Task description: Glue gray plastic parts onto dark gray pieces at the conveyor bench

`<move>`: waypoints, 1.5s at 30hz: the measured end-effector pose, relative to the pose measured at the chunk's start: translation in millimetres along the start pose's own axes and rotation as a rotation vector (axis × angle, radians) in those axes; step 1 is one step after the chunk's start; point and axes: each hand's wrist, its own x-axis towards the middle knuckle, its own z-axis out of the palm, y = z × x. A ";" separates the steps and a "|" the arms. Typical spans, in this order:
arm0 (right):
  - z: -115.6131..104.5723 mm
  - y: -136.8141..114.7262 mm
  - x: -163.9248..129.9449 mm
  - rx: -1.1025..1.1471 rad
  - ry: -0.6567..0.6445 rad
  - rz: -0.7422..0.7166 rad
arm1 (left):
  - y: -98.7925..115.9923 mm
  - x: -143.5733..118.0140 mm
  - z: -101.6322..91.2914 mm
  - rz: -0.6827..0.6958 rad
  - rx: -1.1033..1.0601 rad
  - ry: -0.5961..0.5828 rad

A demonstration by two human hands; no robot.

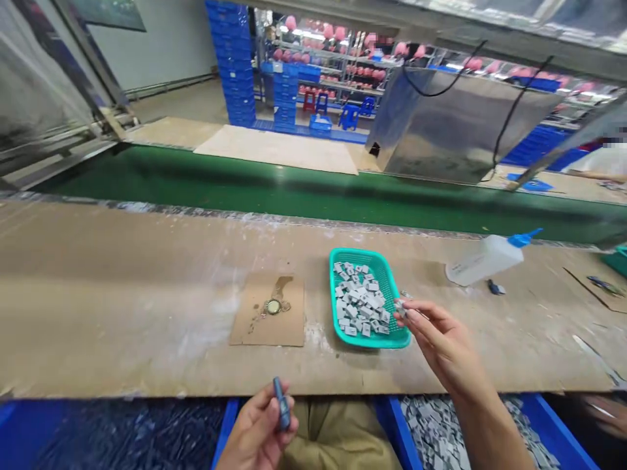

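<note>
Holding a dark blue piece (281, 405) upright below the tray (392, 339), the left hand (257, 434) pinches it. Right hand (441, 343) pinches a grey chip (400, 309) at the tray's right rim. Judged step: pairing parts; joining them demands alignment.

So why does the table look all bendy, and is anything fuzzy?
Head view: the wide lens bows the workbench edge and green belt; the far shelves look soft and overbright; the metal box carries glare; the right hand is slightly blurred.
</note>
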 end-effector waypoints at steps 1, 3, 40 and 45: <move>9.2 -0.5 2.7 -0.088 -0.027 -0.029 | -2.1 -0.1 1.6 0.025 -0.015 0.022; 27.7 -2.4 8.2 -0.233 -0.095 -0.097 | -3.1 0.9 -2.5 0.150 0.032 0.068; 151.8 54.6 48.9 -0.889 -0.786 -0.632 | 52.9 53.3 -44.5 0.860 0.514 0.243; 152.9 42.9 43.6 -0.795 -0.641 -0.472 | 49.6 53.2 -39.5 0.467 -0.017 0.043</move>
